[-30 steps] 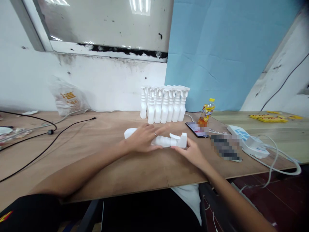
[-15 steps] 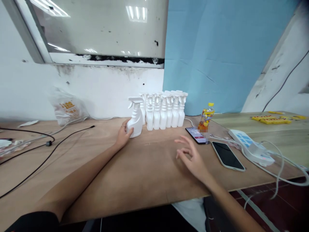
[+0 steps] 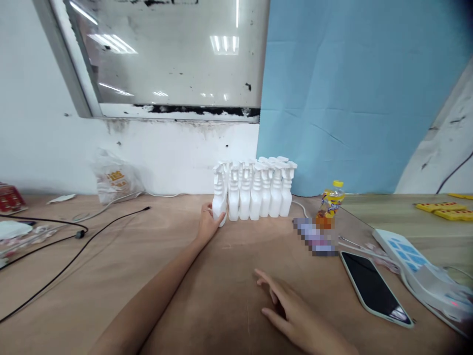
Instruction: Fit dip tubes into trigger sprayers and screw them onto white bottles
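My left hand is wrapped round the lower part of a white spray bottle, which stands upright at the left end of a group of bottles. The group is made of several more white spray bottles, packed close together in rows, their trigger heads at the top. The rear ones are partly hidden by those in front. Above the tabletop, nearer to me, my right hand holds nothing, its fingers apart and a little curled.
Right of the bottles are a drink bottle with a yellow cap, a pixelated phone, a dark-screened phone and a power strip. A plastic bag and black cables lie left on the brown table.
My left hand has shifted the spray bottle rightward against the group and turned it. My right hand has drawn back toward me. The camera view has tilted up and moved.
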A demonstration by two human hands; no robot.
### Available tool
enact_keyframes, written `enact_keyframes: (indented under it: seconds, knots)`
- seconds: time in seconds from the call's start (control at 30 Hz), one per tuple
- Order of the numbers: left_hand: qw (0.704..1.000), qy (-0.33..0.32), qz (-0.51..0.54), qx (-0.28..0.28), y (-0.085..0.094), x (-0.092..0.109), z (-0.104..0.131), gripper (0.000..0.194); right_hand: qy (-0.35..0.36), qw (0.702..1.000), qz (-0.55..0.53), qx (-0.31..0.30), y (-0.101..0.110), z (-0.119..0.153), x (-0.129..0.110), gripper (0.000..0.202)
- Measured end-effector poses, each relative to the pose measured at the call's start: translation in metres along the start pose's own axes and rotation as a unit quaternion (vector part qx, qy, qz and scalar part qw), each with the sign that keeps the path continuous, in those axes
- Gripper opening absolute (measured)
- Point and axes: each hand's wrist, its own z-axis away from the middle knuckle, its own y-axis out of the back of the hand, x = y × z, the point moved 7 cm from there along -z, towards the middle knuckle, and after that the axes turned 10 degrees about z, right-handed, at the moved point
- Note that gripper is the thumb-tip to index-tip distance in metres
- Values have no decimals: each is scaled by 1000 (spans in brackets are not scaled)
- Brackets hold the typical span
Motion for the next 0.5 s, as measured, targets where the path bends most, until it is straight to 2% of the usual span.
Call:
enact_keyframes:
  seconds: [0.2,0.5]
  knots:
    - [1000,24,-20,-5,-16,-7,-10,58,22,997,66,-32,-5,-4,-11,58]
    - [1000,23,7,-18,-21,-8,-11,57,48,995,93,4,-5,-4,-12,52]
